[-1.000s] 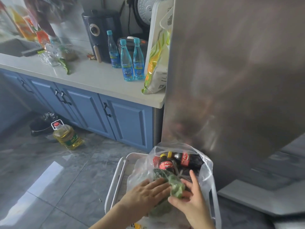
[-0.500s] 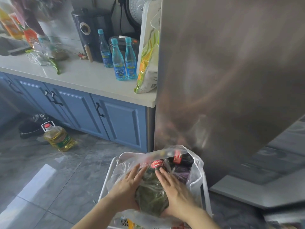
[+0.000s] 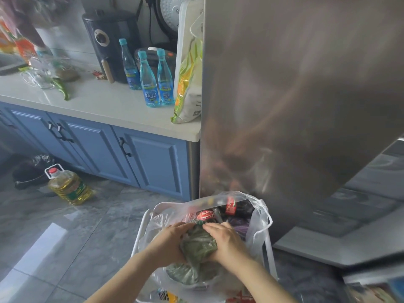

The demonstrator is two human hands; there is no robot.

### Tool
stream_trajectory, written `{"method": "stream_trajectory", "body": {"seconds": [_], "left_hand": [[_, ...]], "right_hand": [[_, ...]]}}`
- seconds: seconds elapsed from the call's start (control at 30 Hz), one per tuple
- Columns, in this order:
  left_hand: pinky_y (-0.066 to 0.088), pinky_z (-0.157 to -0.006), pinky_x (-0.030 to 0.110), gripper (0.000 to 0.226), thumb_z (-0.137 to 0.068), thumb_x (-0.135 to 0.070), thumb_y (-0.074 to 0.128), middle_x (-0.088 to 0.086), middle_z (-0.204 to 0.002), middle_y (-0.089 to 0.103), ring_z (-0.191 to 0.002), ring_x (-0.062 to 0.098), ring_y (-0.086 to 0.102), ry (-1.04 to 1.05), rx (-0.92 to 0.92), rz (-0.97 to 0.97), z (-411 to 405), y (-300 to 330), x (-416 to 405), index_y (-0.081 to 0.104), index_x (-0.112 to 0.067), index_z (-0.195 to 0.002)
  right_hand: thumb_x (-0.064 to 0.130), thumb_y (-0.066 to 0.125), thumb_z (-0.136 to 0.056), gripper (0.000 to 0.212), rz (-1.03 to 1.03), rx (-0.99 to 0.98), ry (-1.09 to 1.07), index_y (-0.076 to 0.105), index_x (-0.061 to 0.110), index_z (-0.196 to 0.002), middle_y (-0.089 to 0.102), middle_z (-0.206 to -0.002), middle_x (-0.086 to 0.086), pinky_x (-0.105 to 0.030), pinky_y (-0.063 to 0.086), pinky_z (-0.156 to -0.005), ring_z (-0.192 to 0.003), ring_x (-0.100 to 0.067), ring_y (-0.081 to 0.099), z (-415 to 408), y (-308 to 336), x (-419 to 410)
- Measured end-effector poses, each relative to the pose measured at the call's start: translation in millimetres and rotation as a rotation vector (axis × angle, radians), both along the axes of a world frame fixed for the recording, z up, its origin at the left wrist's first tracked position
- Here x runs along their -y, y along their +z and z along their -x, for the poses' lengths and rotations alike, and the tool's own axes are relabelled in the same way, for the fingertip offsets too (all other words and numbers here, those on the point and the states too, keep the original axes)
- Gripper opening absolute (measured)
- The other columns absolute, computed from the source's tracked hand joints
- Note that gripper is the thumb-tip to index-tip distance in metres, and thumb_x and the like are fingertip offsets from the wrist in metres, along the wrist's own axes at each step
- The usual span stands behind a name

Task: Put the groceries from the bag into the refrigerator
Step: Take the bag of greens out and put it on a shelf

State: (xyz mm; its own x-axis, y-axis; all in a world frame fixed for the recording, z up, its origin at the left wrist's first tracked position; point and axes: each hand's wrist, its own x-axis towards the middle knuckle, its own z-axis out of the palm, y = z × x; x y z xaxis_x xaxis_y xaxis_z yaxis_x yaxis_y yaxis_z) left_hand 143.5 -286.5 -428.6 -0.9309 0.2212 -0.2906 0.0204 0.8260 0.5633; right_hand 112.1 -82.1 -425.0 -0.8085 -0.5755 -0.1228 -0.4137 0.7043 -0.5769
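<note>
We hold the bundle of dark green leafy greens in thin plastic (image 3: 197, 246) with both hands, our left hand (image 3: 167, 246) and right hand (image 3: 227, 243) curled tight around its sides so it won't slip. It sits inside the clear plastic shopping bag (image 3: 260, 217), near the red-labelled cola bottles (image 3: 218, 212). The big silver refrigerator (image 3: 295, 95) stands just behind, door shut

Cabinets (image 3: 153, 158): blue. Fridge (image 3: 295, 95): brushed silver. Bag (image 3: 258, 217): clear. Greens (image 3: 197, 243): dark green. Bottles (image 3: 148, 84): turquoise.
</note>
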Motion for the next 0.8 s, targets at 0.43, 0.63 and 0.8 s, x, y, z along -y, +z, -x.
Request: {"method": "stream_trajectory", "body": {"seconds": [0.43, 0.63, 0.8], "left_hand": [[0.016, -0.118, 0.046, 0.133, -0.044, -0.062, 0.080, -0.008, -0.158, -0.003, -0.146, 0.020, 0.002, -0.057, 0.048, 0.038, 23, 17, -19, 0.001, -0.038, -0.149], [0.010, -0.120, 0.039, 0.152, -0.022, -0.088, 0.063, -0.011, -0.153, -0.026, -0.144, 0.013, -0.018, -0.066, 0.042, 0.087, 15, -3, -16, -0.041, -0.050, -0.126], [0.021, -0.118, 0.037, 0.134, -0.041, -0.073, 0.075, -0.013, -0.156, -0.001, -0.145, 0.015, 0.009, -0.041, 0.088, -0.082, 19, -2, -11, -0.004, -0.042, -0.145]], "right_hand": [[0.057, 0.080, -0.059, 0.128, -0.248, 0.020, 0.035, -0.009, 0.043, -0.149, -0.012, -0.159, 0.015, -0.043, 0.013, -0.119, -0.147, -0.014, -0.009, 16, 35, -37], [0.059, 0.077, -0.066, 0.133, -0.374, -0.147, 0.247, -0.036, 0.046, -0.137, -0.045, -0.147, 0.011, -0.064, -0.020, -0.100, -0.135, -0.028, -0.041, -8, 33, -9], [0.087, 0.027, -0.076, 0.085, -0.243, -0.025, 0.064, -0.006, 0.053, -0.146, -0.023, -0.156, 0.018, -0.059, 0.001, -0.114, -0.144, -0.018, -0.023, -10, 22, -10]]}}
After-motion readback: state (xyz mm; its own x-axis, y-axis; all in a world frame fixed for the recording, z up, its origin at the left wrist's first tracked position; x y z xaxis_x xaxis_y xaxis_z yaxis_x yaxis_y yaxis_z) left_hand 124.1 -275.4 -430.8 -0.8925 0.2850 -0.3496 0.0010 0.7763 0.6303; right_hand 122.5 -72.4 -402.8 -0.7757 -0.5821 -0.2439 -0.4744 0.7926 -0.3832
